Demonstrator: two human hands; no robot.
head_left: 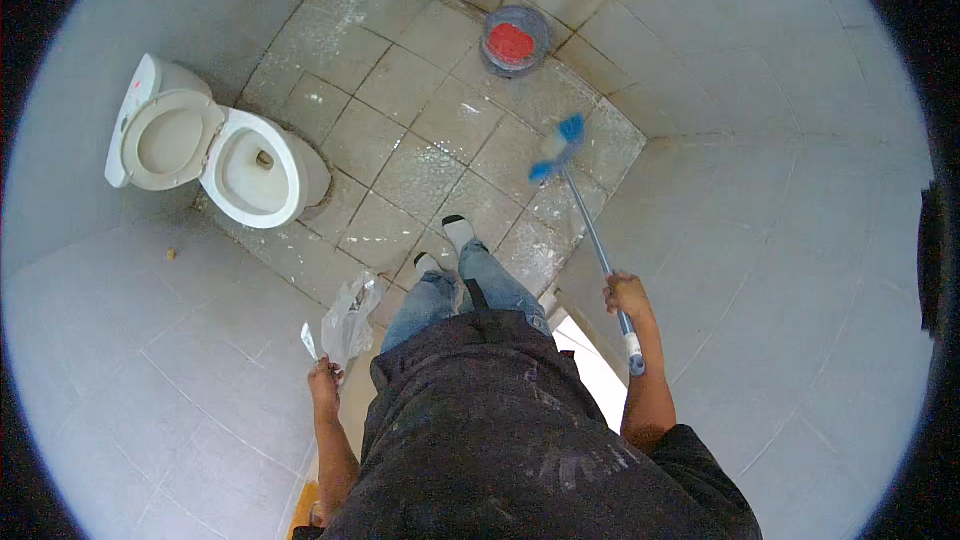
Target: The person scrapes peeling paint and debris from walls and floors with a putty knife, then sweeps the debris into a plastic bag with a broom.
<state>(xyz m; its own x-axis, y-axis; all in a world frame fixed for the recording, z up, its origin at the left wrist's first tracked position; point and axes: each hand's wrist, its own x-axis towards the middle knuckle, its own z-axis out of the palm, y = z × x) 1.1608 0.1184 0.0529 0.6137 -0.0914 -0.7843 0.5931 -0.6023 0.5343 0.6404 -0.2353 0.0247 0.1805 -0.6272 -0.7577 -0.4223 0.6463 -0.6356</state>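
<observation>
My right hand is wrapped round the grey-blue handle of a long-handled brush. Its blue bristled head, a little blurred, is down by the wet tiles near the right wall. On the other side, my left hand is closed on a crumpled clear plastic bag, which hangs beside my leg. A small white piece sticks up from the same fingers; whether it belongs to the bag I cannot tell.
A white toilet with its lid raised stands at the left wall. A round grey tub with something red in it sits at the far wall. White patches and wet shine mark the tiled floor. A bright doorway opens behind my right side.
</observation>
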